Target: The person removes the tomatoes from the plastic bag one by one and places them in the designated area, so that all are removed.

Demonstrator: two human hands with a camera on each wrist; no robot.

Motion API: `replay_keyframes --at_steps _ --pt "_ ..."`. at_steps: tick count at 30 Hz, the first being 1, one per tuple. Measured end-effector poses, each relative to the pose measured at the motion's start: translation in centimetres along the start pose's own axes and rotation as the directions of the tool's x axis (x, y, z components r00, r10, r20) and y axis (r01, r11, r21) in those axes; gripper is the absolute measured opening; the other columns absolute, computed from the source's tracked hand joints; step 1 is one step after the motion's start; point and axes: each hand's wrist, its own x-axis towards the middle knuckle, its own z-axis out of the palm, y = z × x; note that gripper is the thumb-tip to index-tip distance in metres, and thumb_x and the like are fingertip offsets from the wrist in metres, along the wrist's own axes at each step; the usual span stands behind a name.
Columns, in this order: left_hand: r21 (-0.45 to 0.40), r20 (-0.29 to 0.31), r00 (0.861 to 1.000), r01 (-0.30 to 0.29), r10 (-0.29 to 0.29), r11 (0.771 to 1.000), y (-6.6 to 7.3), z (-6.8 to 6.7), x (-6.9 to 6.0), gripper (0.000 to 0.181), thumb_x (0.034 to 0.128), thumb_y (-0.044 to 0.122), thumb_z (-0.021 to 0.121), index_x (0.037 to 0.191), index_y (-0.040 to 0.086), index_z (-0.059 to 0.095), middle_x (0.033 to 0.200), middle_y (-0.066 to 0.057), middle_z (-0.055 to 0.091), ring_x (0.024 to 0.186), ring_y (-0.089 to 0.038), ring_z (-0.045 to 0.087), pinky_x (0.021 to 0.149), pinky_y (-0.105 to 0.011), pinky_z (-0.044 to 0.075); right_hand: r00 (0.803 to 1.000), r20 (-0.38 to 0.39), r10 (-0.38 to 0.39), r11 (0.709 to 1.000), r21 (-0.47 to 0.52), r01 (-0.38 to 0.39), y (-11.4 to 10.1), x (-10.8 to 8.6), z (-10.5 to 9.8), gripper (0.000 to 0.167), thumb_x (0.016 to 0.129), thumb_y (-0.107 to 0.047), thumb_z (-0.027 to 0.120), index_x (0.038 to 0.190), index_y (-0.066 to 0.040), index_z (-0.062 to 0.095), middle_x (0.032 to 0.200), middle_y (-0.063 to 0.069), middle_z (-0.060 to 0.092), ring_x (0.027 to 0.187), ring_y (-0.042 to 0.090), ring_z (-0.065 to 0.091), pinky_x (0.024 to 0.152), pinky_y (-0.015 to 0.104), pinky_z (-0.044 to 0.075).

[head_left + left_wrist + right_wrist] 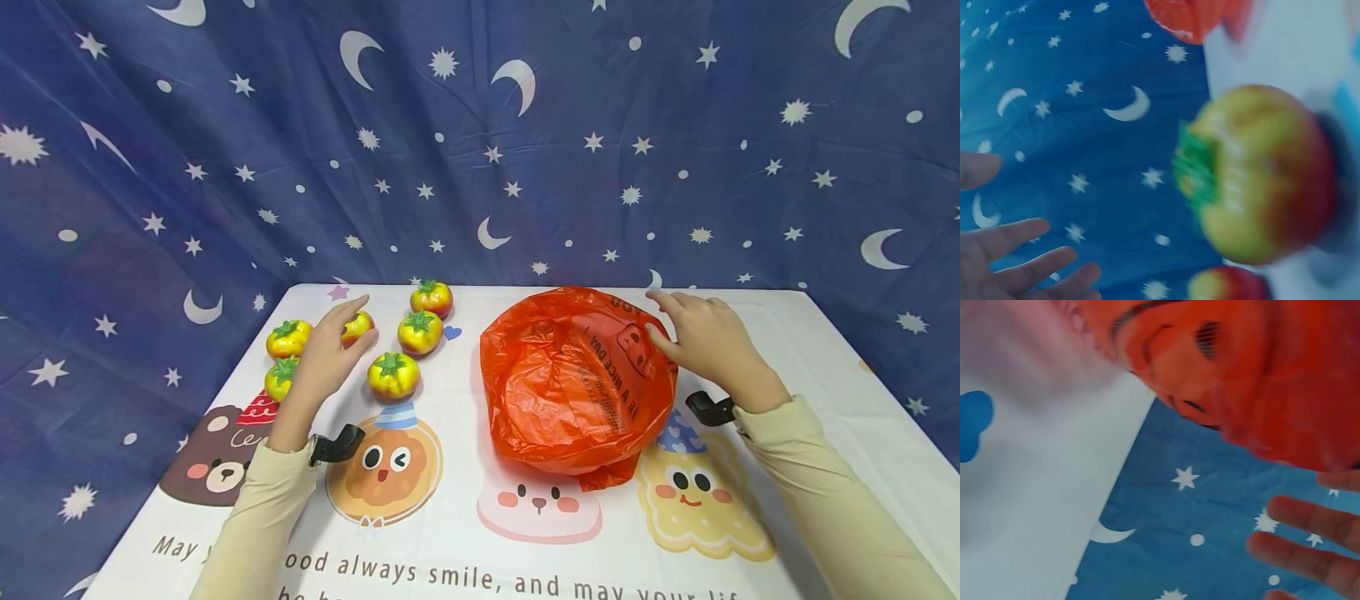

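Several yellow-and-red persimmons with green leafy tops lie on the left part of the table. My left hand (327, 354) is held over them, fingers extended and thumb apart; one persimmon (357, 327) shows between thumb and forefinger, partly hidden. Another persimmon (1266, 175) looms large and blurred in the left wrist view, apart from the spread fingers (1019, 240). A red plastic bag (577, 383) stands with its mouth open right of centre. At its right rim is my right hand (712, 337), thumb over the rim; in the right wrist view its fingers (1310, 519) are straight beside the bag.
A white tablecloth (435, 542) with printed cartoon figures and lettering covers the table. Behind the table's far edge hangs a blue curtain (420, 108) with moons and stars. A black strap mount (337, 444) sits on the left wrist and a similar mount (708, 408) on the right.
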Motion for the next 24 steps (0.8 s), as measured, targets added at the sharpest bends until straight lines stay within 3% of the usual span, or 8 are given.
replay_keyframes --at_steps 4,8,14,19,24 --pt "0.192 0.046 0.998 -0.056 0.048 0.98 2.9 0.2 0.9 0.063 0.0899 0.027 0.059 0.145 0.01 0.035 0.149 -0.02 0.032 0.132 -0.042 0.039 0.107 -0.058 0.033 0.997 0.068 0.037 0.999 0.005 -0.038 -0.2 0.1 -1.1 0.051 0.084 -0.026 0.063 0.127 0.0 0.051 0.108 0.029 0.064 0.089 0.045 0.064 0.079 0.059 0.049" --pt "0.31 0.069 0.992 -0.123 0.107 0.943 5.7 0.7 1.8 0.069 0.0872 0.031 0.06 0.148 0.013 0.031 0.153 -0.019 0.024 0.134 -0.042 0.035 0.108 -0.057 0.033 0.991 0.114 0.071 0.997 0.0 -0.071 -0.4 0.1 -2.4 0.055 0.087 -0.029 0.06 0.132 0.0 0.047 0.113 0.031 0.061 0.092 0.047 0.062 0.083 0.06 0.048" --pt "0.368 0.039 0.978 -0.204 0.204 0.907 9.5 1.8 2.5 0.073 0.0864 0.036 0.06 0.149 0.017 0.028 0.156 -0.017 0.02 0.142 -0.037 0.021 0.118 -0.053 0.014 0.986 0.124 0.115 0.993 0.006 -0.117 -0.7 0.4 -3.8 0.058 0.088 -0.031 0.06 0.136 -0.003 0.045 0.12 0.029 0.058 0.1 0.049 0.059 0.089 0.064 0.043" --pt "0.404 0.024 0.961 -0.263 0.277 0.876 12.0 3.0 3.1 0.076 0.0867 0.043 0.059 0.15 0.019 0.025 0.158 -0.016 0.014 0.144 -0.036 0.019 0.118 -0.055 0.011 0.986 0.108 0.125 0.992 0.014 -0.127 -1.2 1.2 -4.5 0.06 0.088 -0.033 0.058 0.138 -0.005 0.042 0.129 0.028 0.052 0.112 0.047 0.052 0.096 0.067 0.036" --pt "0.426 0.027 0.952 -0.287 0.305 0.858 14.1 4.3 3.9 0.082 0.0861 0.052 0.056 0.152 0.024 0.015 0.16 -0.011 0.003 0.146 -0.034 0.009 0.118 -0.057 0.006 0.981 0.119 0.153 0.988 0.013 -0.156 -2.1 2.0 -5.1 0.066 0.089 -0.039 0.057 0.144 -0.009 0.035 0.14 0.026 0.042 0.123 0.046 0.043 0.103 0.069 0.027"
